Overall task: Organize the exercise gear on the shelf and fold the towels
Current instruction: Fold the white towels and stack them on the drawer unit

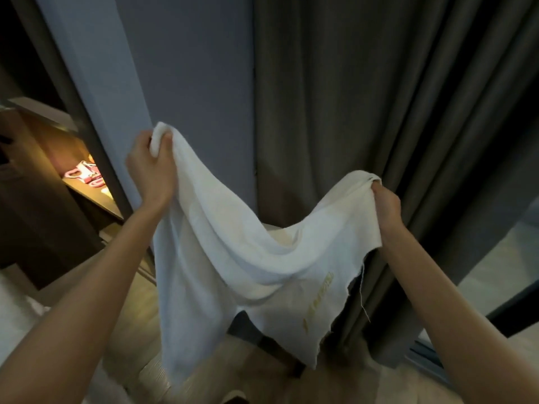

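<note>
Grey curtain point(350, 112) fills the right half of the frame. A blue-grey wall point(189, 68) stands at centre left, and a warmly lit shelf point(96, 199) at the left edge carries pink gear point(86, 173). The white towel point(233, 243) is held up at centre, clear of any surface. The left grip point(151, 170), the higher of the two, is bunched round one top corner. The right grip point(385, 202), lower at centre right, pinches the other corner with its fingers curled on the cloth. Between them the top edge sags deeply and the body hangs twisted. The lower right edge is frayed and trails a loose thread.

The step looks like spreading the towel before a first fold. To do it well, level both corners, draw them apart until the top edge runs taut, and shake out the twist so the sides hang straight. Only then bring corner to corner, turning the frayed edge inward.

Gold lettering point(318, 301) runs along the towel's lower right, too blurred to read.
</note>
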`<action>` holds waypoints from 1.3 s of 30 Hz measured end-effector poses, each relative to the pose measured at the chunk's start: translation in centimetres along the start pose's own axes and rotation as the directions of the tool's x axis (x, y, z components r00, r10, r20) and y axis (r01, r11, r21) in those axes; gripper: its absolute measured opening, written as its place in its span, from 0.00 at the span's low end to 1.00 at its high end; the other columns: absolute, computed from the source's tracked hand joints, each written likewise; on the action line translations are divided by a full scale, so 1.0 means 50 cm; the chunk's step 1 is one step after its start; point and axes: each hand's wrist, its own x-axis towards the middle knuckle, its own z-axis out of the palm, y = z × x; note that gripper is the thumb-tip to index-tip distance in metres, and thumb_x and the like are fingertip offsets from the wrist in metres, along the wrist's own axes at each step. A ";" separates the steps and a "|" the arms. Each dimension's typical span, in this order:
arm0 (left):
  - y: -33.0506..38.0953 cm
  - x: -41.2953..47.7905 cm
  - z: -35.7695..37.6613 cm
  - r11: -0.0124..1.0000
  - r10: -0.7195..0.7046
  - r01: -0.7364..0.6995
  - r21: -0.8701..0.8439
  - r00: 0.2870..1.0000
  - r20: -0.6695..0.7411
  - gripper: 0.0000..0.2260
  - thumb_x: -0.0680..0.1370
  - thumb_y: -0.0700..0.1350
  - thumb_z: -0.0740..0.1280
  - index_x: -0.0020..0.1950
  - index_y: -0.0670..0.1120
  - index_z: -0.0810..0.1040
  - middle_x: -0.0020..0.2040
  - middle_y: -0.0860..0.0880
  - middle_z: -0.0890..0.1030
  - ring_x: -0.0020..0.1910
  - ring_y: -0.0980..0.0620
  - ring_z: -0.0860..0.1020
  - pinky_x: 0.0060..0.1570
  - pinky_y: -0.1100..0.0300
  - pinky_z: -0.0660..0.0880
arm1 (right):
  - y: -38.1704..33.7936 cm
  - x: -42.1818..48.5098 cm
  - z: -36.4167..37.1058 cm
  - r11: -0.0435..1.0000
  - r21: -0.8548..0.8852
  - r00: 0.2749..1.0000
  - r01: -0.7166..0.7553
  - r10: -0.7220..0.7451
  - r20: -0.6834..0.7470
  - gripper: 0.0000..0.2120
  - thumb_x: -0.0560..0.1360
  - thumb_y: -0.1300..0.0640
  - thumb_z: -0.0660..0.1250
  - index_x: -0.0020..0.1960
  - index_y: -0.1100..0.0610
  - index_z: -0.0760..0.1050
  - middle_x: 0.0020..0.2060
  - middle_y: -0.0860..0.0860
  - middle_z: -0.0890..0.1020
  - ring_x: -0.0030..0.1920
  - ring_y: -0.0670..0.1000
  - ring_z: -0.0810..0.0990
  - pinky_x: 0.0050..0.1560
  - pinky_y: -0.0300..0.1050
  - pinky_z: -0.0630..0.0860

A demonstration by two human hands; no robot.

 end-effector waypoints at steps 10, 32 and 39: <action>-0.169 0.077 0.247 0.944 -0.110 0.035 0.328 0.971 0.212 0.14 0.82 0.49 0.56 0.58 0.40 0.72 0.56 0.37 0.78 0.55 0.37 0.76 0.53 0.47 0.71 | 0.062 0.161 -0.052 0.746 -0.659 0.969 0.098 -0.221 -0.106 0.12 0.78 0.54 0.58 0.50 0.60 0.77 0.47 0.59 0.81 0.49 0.61 0.80 0.46 0.51 0.76; -0.340 0.151 0.647 0.868 -0.059 -0.256 0.425 0.797 0.601 0.14 0.81 0.49 0.56 0.53 0.39 0.72 0.49 0.32 0.78 0.49 0.32 0.76 0.51 0.40 0.72 | 0.228 0.441 -0.060 0.612 -0.753 0.917 -0.241 -0.110 -0.383 0.15 0.79 0.54 0.58 0.58 0.61 0.77 0.52 0.62 0.81 0.53 0.63 0.78 0.51 0.51 0.74; -0.325 0.077 0.653 0.950 -0.208 -0.009 0.311 0.724 0.657 0.07 0.81 0.43 0.59 0.44 0.43 0.67 0.37 0.43 0.72 0.39 0.44 0.72 0.39 0.53 0.66 | 0.255 0.501 0.022 0.774 -0.531 0.937 -0.345 0.319 -0.143 0.11 0.77 0.57 0.67 0.51 0.66 0.77 0.50 0.61 0.81 0.49 0.58 0.80 0.51 0.51 0.78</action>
